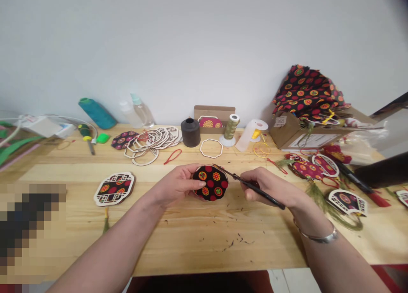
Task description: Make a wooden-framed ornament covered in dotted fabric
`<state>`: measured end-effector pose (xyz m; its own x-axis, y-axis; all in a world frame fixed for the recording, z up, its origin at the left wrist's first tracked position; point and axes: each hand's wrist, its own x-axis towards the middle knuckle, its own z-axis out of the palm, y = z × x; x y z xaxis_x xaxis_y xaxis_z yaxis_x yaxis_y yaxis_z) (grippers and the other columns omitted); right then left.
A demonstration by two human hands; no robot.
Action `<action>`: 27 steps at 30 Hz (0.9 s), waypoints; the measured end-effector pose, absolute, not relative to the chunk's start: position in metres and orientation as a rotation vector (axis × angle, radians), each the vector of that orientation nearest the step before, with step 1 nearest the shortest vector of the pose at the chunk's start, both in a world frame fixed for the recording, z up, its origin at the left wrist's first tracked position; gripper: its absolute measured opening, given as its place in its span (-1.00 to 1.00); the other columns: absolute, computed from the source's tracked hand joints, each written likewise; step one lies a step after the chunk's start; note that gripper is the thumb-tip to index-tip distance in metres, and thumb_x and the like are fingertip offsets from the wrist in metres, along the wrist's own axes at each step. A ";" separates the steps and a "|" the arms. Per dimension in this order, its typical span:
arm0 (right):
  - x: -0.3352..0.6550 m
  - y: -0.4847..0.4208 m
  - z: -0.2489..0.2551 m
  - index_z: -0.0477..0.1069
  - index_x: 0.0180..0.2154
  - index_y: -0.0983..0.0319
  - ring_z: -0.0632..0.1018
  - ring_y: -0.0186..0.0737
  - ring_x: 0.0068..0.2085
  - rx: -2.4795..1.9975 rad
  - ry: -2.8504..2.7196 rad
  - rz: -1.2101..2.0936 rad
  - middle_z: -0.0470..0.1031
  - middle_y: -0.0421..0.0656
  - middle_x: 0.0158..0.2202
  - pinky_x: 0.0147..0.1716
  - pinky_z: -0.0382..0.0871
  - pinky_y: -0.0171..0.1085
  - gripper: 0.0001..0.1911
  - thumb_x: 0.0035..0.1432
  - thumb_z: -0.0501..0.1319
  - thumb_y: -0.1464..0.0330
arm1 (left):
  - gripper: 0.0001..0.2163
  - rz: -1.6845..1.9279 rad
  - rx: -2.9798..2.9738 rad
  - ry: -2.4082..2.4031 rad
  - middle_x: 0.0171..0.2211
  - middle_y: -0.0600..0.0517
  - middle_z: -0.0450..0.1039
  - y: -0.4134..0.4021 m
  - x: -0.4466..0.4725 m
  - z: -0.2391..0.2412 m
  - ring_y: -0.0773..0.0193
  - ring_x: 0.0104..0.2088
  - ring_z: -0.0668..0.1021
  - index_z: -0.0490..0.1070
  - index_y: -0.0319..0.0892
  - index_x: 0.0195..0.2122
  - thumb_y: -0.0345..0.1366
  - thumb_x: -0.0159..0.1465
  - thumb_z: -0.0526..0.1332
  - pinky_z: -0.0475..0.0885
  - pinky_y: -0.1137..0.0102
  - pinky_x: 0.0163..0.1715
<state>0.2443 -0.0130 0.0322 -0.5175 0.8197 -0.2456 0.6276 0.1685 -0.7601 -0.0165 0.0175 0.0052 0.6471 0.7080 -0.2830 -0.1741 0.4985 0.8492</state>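
Note:
Between the thumb and fingers of my left hand (pixel 183 183) is a rounded fabric-covered piece (pixel 210 183), black with red, orange and green round motifs, its patterned face toward me. My right hand (pixel 264 186) grips black-handled scissors (pixel 259 191), whose blades reach left to the piece's upper right edge. Whether the blades have fabric between them is too small to tell. Small dark scraps (pixel 237 242) lie scattered on the wooden table (pixel 191 242) below my hands. To the left rests a finished-looking ornament (pixel 115 189) with a pale lattice frame and a green tassel.
Behind my hands stand a black thread cone (pixel 190 132), an olive thread spool (pixel 231 129) and a pile of pale cut-out frames (pixel 159 139). At the right, patterned cloth (pixel 309 91) spills from a cardboard box (pixel 306 133). Tasselled ornaments (pixel 349 201) lie in front. A screwdriver (pixel 86 135) is back left.

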 end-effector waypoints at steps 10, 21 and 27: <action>0.242 -0.013 0.027 0.21 -0.58 0.24 0.07 -0.40 -0.50 -1.400 -2.155 1.355 0.06 -0.33 -0.59 -0.56 -0.07 -0.34 -0.31 -0.09 0.18 -0.29 | -0.68 0.565 0.887 0.687 -0.26 -0.12 0.65 0.016 -0.017 -0.001 0.17 -0.30 0.65 0.58 -0.23 -0.13 -0.45 0.05 0.42 0.56 0.33 -0.27; 0.239 -0.013 0.030 0.33 -0.62 0.26 0.05 -0.42 -0.53 -1.525 -2.026 1.397 0.01 -0.35 -0.64 -0.59 -0.09 -0.33 -0.50 -0.09 0.36 -0.02 | -0.70 0.577 0.895 0.668 -0.25 -0.11 0.65 0.016 -0.016 0.000 0.19 -0.31 0.65 0.58 -0.24 -0.14 -0.45 0.07 0.41 0.55 0.35 -0.28; 0.238 -0.013 0.032 0.38 -0.62 0.27 0.06 -0.42 -0.54 -1.569 -1.972 1.435 0.04 -0.34 -0.66 -0.59 -0.09 -0.33 -0.55 -0.09 0.35 0.02 | -0.70 0.560 0.905 0.676 -0.25 -0.09 0.65 0.015 -0.015 0.004 0.19 -0.30 0.65 0.57 -0.23 -0.14 -0.44 0.06 0.42 0.56 0.35 -0.29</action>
<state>0.2377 -0.0126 0.0319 -0.3937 0.8438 -0.3646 0.6065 -0.0596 -0.7929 -0.0153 0.0148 0.0037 0.6630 0.6904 -0.2893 -0.1556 0.5052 0.8489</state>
